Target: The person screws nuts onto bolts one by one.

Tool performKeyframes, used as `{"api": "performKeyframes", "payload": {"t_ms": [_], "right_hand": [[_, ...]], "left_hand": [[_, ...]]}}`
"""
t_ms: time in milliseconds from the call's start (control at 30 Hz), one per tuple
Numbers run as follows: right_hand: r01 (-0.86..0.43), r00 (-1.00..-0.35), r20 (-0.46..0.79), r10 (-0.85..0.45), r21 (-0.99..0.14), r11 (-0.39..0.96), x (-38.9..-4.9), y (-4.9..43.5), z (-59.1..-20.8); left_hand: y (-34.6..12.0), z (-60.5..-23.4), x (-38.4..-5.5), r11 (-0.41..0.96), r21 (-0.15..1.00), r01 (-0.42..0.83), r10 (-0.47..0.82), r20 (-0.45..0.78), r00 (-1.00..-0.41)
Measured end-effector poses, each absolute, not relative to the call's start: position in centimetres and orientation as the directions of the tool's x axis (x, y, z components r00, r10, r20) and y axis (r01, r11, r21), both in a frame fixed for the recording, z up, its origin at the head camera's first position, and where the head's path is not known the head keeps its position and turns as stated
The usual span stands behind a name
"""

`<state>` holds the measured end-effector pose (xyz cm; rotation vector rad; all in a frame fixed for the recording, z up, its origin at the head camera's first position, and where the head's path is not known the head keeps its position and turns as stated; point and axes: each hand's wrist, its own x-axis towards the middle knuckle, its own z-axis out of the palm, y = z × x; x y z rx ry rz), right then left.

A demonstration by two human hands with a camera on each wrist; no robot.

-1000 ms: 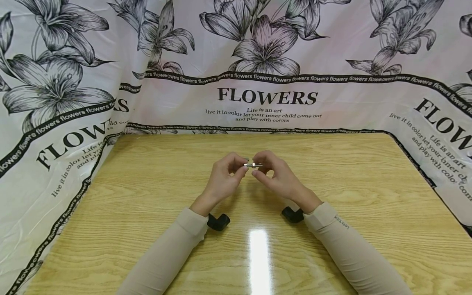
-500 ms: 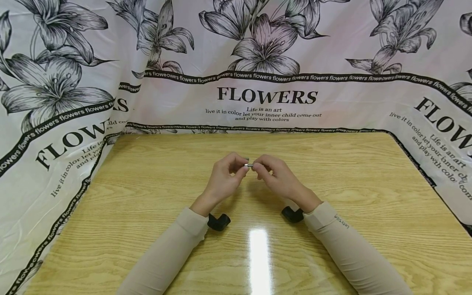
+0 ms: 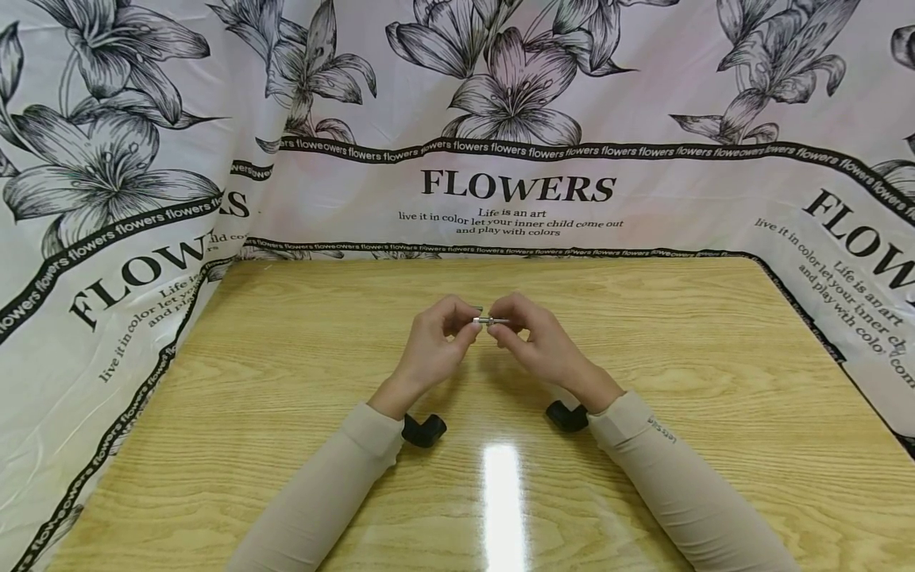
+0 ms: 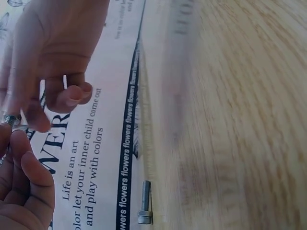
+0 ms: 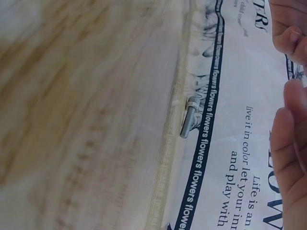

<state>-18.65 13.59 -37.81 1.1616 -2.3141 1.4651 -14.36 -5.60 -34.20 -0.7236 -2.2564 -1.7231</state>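
Note:
My left hand point(image 3: 438, 334) pinches one end of a small metal bolt point(image 3: 482, 320) between thumb and forefinger, holding it level above the table. A nut point(image 3: 490, 321) sits partway along the bolt. The thumb and forefinger of my right hand point(image 3: 532, 334) are at the nut from the right, and the bolt's thin end extends between them. In the left wrist view, the nut point(image 4: 11, 119) shows where the two hands meet. Beyond the hands a second bolt point(image 4: 145, 206), with a nut close to its socket head, lies on the table; my left hand mostly hides it from the head view.
The wood-grain table point(image 3: 322, 492) spreads out around the arms. A flower-printed cloth point(image 3: 522, 202) hangs behind it and along both sides. Two black curved pieces point(image 3: 425, 431) are beside the wrists, partly behind the sleeves.
My right fingers closed over the nut half a second ago, hiding it. They are now parted more, so the nut and the bolt's end show again. My left hand has stayed still.

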Motion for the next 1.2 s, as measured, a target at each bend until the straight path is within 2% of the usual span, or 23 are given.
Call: {"api": "performKeyframes", "payload": {"t_ms": [167, 300, 567, 867, 1067, 1200], "right_hand": [[-0.660, -0.718, 0.470, -0.513, -0.693, 0.289, -18.6, 13.6, -37.6], [-0.640, -0.735, 0.457, -0.501, -0.711, 0.291, -18.5, 13.6, -37.6], [-0.675, -0.697, 0.503, -0.511, -0.700, 0.232, -18.5, 13.5, -37.6], [-0.618, -0.754, 0.423, -0.503, -0.716, 0.325, -16.6, 13.1, -34.8], [-0.608, -0.761, 0.425, -0.490, -0.730, 0.312, -18.0, 13.7, -37.1], [-0.634, -0.737, 0.463, -0.493, -0.727, 0.264, -18.3, 13.6, -37.5]], "left_hand": [[-5.5, -34.1, -14.3, 0.205, 0.847, 0.491, 0.252, 0.439, -0.862], [-5.6, -34.0, -14.3, 0.199, 0.842, 0.501, 0.254, 0.449, -0.857], [-5.7, -34.1, -14.3, 0.188, 0.841, 0.507, 0.257, 0.456, -0.852], [-5.5, -33.9, -14.2, 0.195, 0.844, 0.500, 0.263, 0.447, -0.855], [-5.6, -34.0, -14.2, 0.184, 0.844, 0.503, 0.258, 0.452, -0.854], [-5.6, -34.1, -14.2, 0.183, 0.847, 0.499, 0.260, 0.448, -0.855]]}}
